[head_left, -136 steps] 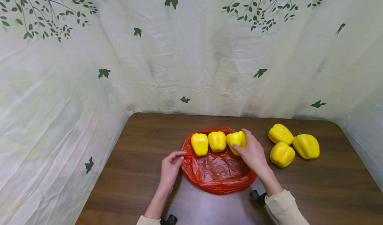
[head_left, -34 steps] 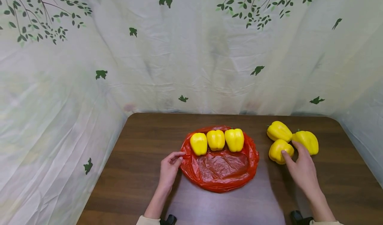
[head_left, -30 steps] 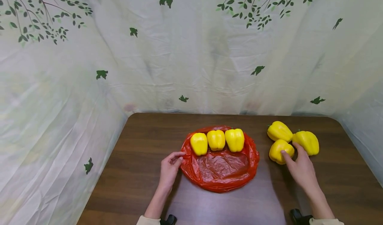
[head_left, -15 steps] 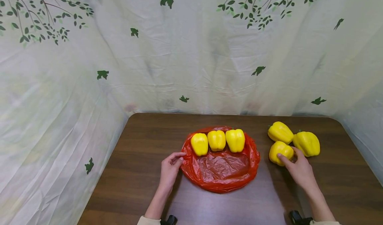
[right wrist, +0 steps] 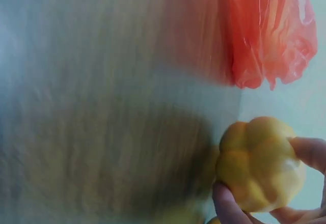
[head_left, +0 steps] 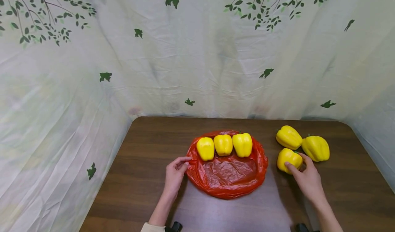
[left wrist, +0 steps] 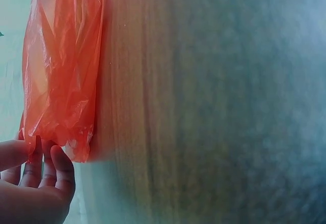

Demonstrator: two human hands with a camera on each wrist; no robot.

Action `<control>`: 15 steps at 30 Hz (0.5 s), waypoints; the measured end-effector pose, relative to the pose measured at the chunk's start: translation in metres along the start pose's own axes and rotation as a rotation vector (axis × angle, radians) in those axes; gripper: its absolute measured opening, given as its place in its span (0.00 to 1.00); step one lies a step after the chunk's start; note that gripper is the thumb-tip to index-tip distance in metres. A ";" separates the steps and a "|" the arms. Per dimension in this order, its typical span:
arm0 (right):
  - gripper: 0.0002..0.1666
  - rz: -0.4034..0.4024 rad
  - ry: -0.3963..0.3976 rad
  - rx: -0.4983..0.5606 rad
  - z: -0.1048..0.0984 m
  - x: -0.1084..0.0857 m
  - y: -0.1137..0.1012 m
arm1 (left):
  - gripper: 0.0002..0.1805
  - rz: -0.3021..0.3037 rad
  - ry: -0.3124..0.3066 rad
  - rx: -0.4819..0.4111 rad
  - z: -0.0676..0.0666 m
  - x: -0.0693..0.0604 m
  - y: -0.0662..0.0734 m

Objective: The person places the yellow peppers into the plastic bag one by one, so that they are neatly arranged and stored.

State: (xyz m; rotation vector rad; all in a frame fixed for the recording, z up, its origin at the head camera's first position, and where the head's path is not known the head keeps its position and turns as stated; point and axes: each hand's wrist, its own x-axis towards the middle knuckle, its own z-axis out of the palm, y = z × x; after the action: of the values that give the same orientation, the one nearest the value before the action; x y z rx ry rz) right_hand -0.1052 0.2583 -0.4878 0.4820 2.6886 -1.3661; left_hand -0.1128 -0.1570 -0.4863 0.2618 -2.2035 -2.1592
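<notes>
A red plastic bag (head_left: 231, 190) lies spread with its mouth up on the table, its rim rolled into an oval. Inside, along the far side, three yellow bell peppers (head_left: 223, 145) sit in a row. My left hand (head_left: 175, 174) pinches the bag's left rim between thumb and fingers; the left wrist view shows the red film (left wrist: 61, 81) caught there. To the bag's right, my right hand (head_left: 308, 180) holds another yellow bell pepper (head_left: 287, 159) between thumb and fingers. In the right wrist view that pepper (right wrist: 260, 163) shows its lobed end.
Two more yellow bell peppers (head_left: 316, 148) lie just behind the held one, at the right of the brown wooden table (head_left: 154, 146). A pale curtain with leaf prints (head_left: 197, 53) hangs behind the table. Black wrist-worn devices (head_left: 174, 226) show at the lower edge.
My right hand has let go of the third pepper in the bag, moved right and gripped another pepper, now turned and drawn slightly toward me. My left hand stays on the rim.
</notes>
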 end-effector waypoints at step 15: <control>0.49 -0.044 0.132 0.098 0.007 -0.020 -0.019 | 0.11 -0.036 -0.002 0.019 0.001 -0.001 0.002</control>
State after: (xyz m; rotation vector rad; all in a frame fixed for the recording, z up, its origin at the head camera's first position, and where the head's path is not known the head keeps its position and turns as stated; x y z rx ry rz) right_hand -0.0925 0.2376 -0.4732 0.5439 2.7609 -1.5354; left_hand -0.1121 -0.1558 -0.4841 0.3032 -2.2384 -2.1580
